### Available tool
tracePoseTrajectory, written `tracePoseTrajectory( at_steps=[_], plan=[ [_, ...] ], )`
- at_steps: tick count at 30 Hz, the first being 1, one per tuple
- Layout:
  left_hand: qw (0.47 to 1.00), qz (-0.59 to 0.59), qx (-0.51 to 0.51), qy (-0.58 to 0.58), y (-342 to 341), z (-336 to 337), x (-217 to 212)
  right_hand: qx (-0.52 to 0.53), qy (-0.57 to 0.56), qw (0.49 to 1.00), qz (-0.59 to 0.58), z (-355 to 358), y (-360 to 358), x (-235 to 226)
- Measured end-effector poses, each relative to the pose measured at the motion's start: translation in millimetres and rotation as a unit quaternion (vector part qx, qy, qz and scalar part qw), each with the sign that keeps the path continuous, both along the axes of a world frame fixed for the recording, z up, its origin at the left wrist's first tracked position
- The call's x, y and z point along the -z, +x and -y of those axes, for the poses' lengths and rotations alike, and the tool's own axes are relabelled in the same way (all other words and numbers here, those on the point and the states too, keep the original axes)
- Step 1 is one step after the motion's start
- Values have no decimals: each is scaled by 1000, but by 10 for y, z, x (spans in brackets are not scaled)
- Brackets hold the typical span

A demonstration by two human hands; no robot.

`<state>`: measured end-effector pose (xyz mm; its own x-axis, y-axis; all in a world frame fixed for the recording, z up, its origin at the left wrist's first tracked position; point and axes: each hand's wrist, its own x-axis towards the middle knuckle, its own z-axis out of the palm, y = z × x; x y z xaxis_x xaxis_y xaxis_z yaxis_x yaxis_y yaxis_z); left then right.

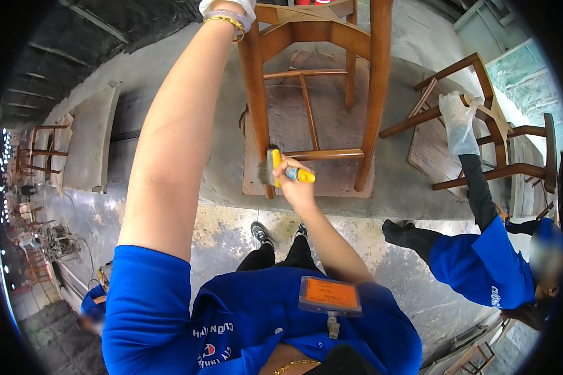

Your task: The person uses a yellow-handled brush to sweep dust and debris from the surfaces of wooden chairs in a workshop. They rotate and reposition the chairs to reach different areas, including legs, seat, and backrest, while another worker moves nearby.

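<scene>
A brown wooden chair frame (pixel 317 31) rests on a sheet of cardboard (pixel 288 125) in front of me. My right hand (pixel 292 181) is closed around a yellow-handled brush (pixel 276 167). Its dark bristles lie against the lower end of the chair's left leg. My left arm stretches up to the far end of the same leg. There my left hand (pixel 231 7), in a thin whitish glove, is beside the wood; the picture's top edge cuts off its fingers.
At right a co-worker in blue (pixel 481 262) has a gloved hand on another wooden chair (pixel 513 128). A board (pixel 91 137) leans at left, near more chair frames (pixel 47 147). Another person (pixel 94 303) is at lower left. Red objects (pixel 311 2) show beyond the chair.
</scene>
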<state>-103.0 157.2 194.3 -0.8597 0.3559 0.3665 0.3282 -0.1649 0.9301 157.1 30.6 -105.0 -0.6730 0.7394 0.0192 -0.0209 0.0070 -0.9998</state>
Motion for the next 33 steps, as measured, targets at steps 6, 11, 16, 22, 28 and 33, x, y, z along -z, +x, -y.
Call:
tracePoseTrajectory(
  at_steps=[6, 11, 16, 22, 28, 33],
  plan=[
    [999, 20, 14, 29, 61, 48, -34, 240, 154, 958, 35, -682, 706, 251],
    [998, 55, -18, 11, 229, 143, -37, 241, 419, 838, 252, -480, 752, 312],
    [998, 52, -15, 16, 443, 324, -8, 51, -153, 987, -4, 18, 344, 480],
    [995, 101, -5, 10, 1092, 948, 335, 98, -277, 955, -39, -196, 1444, 765],
    [992, 122, 26, 0, 1482, 1275, 598, 220, -287, 928, 92, -184, 2762, 811],
    [993, 102, 65, -8, 1039, 1209, 883, 308, -312, 893, 108, 80, 3232, 1155]
  ],
)
